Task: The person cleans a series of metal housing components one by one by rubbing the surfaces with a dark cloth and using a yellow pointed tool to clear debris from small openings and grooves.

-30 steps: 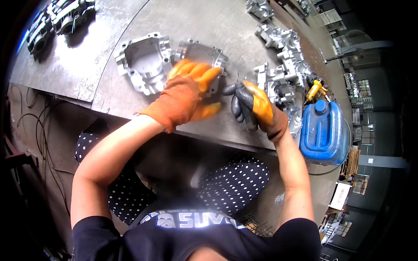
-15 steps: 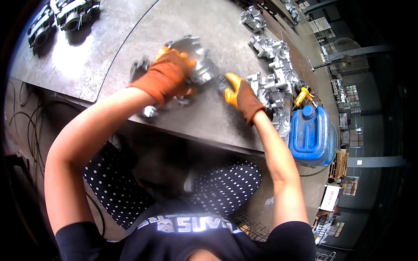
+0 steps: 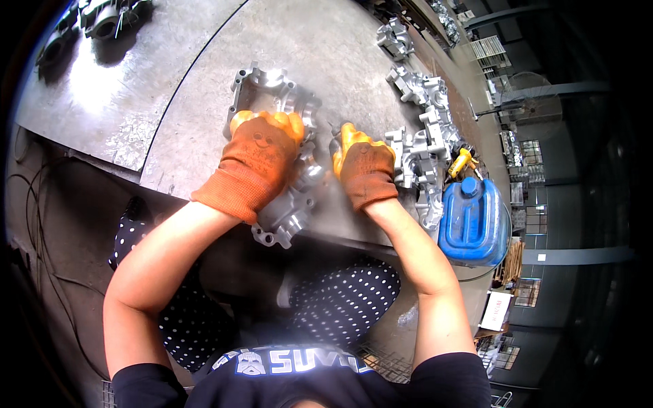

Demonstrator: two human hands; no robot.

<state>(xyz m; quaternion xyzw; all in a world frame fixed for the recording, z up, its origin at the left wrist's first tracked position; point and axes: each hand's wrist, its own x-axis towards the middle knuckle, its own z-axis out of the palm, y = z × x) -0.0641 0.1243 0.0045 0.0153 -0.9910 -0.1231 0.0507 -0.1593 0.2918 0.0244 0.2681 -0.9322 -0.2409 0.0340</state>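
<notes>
My left hand (image 3: 262, 153), in an orange-brown glove with yellow-orange fingers, is closed over a silver metal casting (image 3: 272, 80). The casting stands on the grey metal table, with its open hollow at the far end and its near end reaching the table's front edge. Much of its middle is hidden under the glove. Just right of it, my right hand (image 3: 364, 160), gloved alike, is closed around a small dark object (image 3: 335, 144). A thin tip pokes out past the thumb side; the object's kind cannot be made out. A narrow gap separates this hand from the casting.
Several silver castings (image 3: 425, 132) line the table's right side. Beyond them are a yellow-handled tool (image 3: 460, 163) and a blue jerrycan (image 3: 475, 221). More castings (image 3: 105, 20) stand at the far left. A seam crosses the metal tabletop (image 3: 183, 129); cables (image 3: 41, 224) hang at the left.
The casting has been turned from a blurred, tilted pose to lengthwise, near end toward me. My left hand has moved down onto it. My right hand has shifted slightly left and down.
</notes>
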